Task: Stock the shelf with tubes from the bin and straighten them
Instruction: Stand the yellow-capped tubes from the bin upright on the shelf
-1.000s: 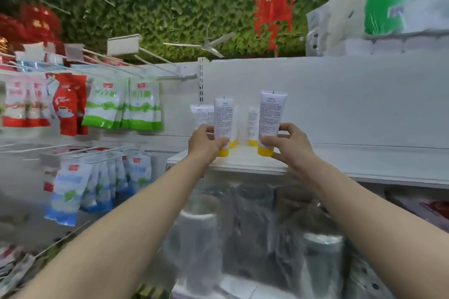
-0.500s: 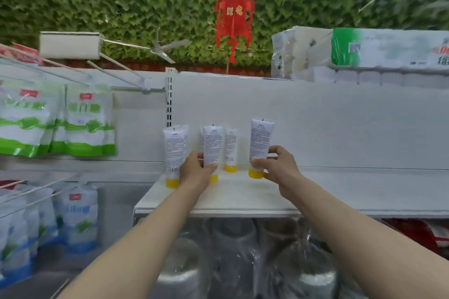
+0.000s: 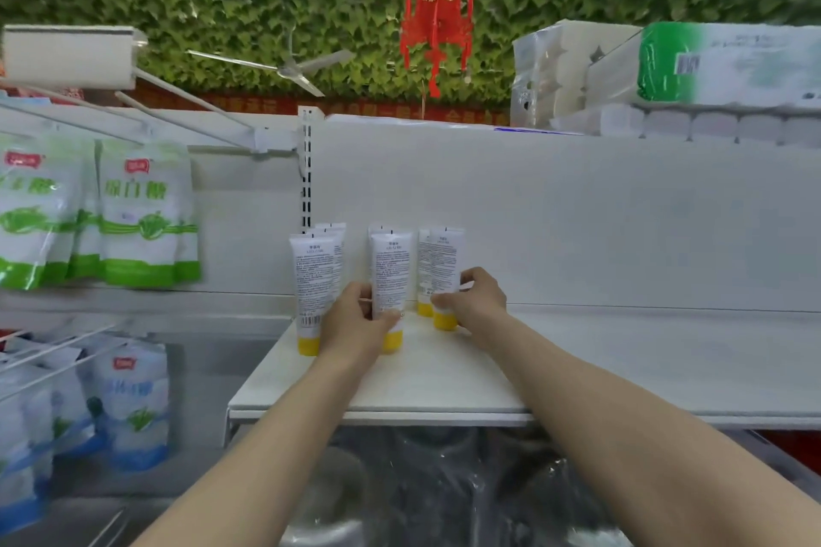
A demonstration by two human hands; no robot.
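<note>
Several white tubes with yellow caps stand cap-down at the left end of a white shelf (image 3: 599,369). My left hand (image 3: 355,322) grips the middle front tube (image 3: 390,275) near its cap. My right hand (image 3: 475,302) pinches the right front tube (image 3: 445,266) low down, with its cap on the shelf. A left tube (image 3: 311,280) stands free beside my left hand, with more tubes behind it. Another tube stands behind each held one. The bin is out of view.
Green and white pouches (image 3: 142,213) hang on pegs to the left, blue ones (image 3: 129,404) below. Packs of paper rolls (image 3: 666,76) sit on top of the shelf's back panel. Plastic-wrapped goods (image 3: 444,489) lie under the shelf. A red lantern (image 3: 437,4) hangs overhead.
Both hands brought their tubes down from the air onto the shelf and slid them back toward the rear tubes. The right tube moved left, closer to the row.
</note>
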